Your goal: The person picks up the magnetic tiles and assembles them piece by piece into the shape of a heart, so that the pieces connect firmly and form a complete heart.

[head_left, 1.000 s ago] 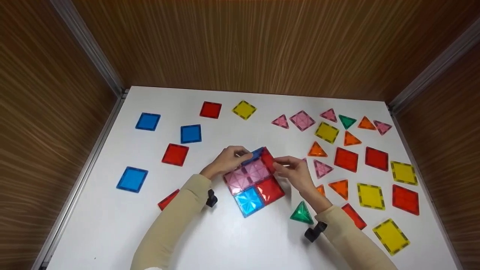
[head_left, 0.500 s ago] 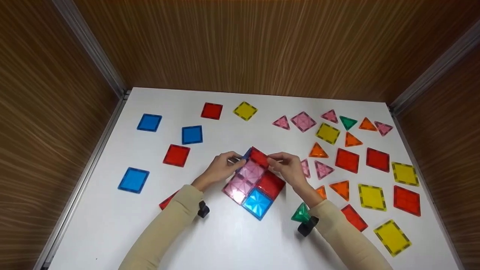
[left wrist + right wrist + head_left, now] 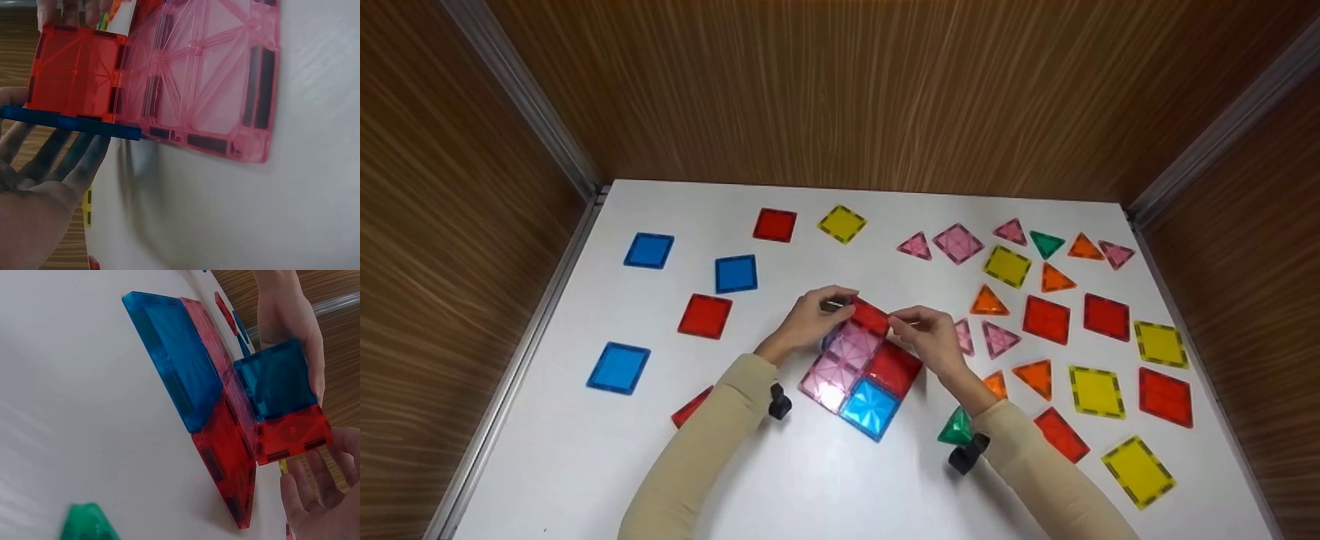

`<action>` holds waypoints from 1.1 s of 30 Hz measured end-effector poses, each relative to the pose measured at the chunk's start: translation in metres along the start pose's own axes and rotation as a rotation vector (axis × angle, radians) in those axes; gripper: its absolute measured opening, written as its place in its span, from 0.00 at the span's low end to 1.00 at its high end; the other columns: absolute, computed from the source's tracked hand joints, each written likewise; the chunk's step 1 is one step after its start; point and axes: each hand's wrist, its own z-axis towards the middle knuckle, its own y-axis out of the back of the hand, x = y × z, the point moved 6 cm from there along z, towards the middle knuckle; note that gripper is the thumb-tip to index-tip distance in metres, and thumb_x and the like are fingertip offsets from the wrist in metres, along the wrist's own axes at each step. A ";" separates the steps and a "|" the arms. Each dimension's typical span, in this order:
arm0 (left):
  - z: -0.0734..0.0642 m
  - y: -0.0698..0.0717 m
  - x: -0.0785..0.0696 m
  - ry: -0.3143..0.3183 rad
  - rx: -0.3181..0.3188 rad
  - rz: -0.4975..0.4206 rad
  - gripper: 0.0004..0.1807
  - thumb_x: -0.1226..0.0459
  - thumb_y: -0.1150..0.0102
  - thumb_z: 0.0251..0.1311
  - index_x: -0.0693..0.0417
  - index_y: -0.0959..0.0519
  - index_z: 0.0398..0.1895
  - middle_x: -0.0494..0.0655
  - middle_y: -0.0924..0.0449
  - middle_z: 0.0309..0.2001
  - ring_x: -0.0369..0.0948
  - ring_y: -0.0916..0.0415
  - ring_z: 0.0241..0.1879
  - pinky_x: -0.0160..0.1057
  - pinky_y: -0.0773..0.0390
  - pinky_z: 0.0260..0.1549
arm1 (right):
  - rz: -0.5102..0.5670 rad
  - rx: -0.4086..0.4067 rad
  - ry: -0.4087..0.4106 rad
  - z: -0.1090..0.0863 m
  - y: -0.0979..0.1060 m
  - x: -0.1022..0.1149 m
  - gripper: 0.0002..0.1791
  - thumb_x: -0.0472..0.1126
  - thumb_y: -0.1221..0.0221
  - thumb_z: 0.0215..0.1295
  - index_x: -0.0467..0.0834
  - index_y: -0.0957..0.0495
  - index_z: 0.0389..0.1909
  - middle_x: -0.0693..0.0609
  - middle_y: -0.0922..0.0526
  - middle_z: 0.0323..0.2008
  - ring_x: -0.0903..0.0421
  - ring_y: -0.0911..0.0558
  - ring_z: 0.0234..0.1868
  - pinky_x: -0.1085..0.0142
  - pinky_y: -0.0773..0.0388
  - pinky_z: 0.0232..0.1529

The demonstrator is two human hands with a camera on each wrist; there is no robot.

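The white surface (image 3: pixel 825 480) is carrying everything, boxed in by wood-grain walls (image 3: pixel 840 90) on three sides. Near its middle a flat mat of four joined square tiles (image 3: pixel 861 375) is lying on it: two pink ones, a red one and a light blue one toward the near edge.

Both arms in beige sleeves (image 3: pixel 697 457) are reaching in from the near edge and converging on the mat's far corner. The left hand (image 3: pixel 810 324) is coming in from the left, its fingers curling around a small blue square tile (image 3: pixel 277 379) that is standing on edge against the mat; in the left wrist view this tile is showing only as a thin blue edge. The right hand (image 3: pixel 926 335) is coming in from the right, its fingertips (image 3: pixel 70 8) pinching the top of an upright red square tile (image 3: pixel 871 315). The two standing tiles are touching along one edge, forming a corner on the mat's far side.

Loose tiles are lying all around: blue and red squares toward the left edge, and yellow, red, pink and orange pieces crowding toward the right edge. A green triangle (image 3: pixel 957 427) is sitting just beside the right wrist.
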 end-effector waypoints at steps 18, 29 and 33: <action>-0.048 0.031 0.025 0.001 -0.311 -0.085 0.25 0.55 0.37 0.74 0.58 0.22 0.68 0.55 0.17 0.63 0.52 0.20 0.62 0.54 0.20 0.68 | -0.060 0.177 0.160 0.034 -0.050 0.023 0.15 0.45 0.34 0.74 0.40 0.13 0.53 0.44 0.12 0.51 0.48 0.14 0.47 0.69 0.14 0.50; -0.051 0.030 0.027 0.000 -0.341 -0.098 0.24 0.56 0.37 0.74 0.56 0.23 0.69 0.55 0.17 0.64 0.52 0.20 0.63 0.54 0.20 0.67 | -0.323 0.129 0.214 0.091 -0.031 0.037 0.21 0.46 0.36 0.75 0.39 0.17 0.61 0.43 0.12 0.55 0.41 0.14 0.52 0.55 0.13 0.55; -0.052 0.029 0.026 -0.017 -0.345 -0.095 0.24 0.57 0.37 0.74 0.57 0.22 0.68 0.57 0.17 0.64 0.53 0.20 0.62 0.54 0.19 0.66 | -0.571 0.132 0.232 0.113 -0.033 0.041 0.23 0.49 0.36 0.74 0.41 0.17 0.63 0.43 0.14 0.59 0.45 0.15 0.58 0.50 0.18 0.63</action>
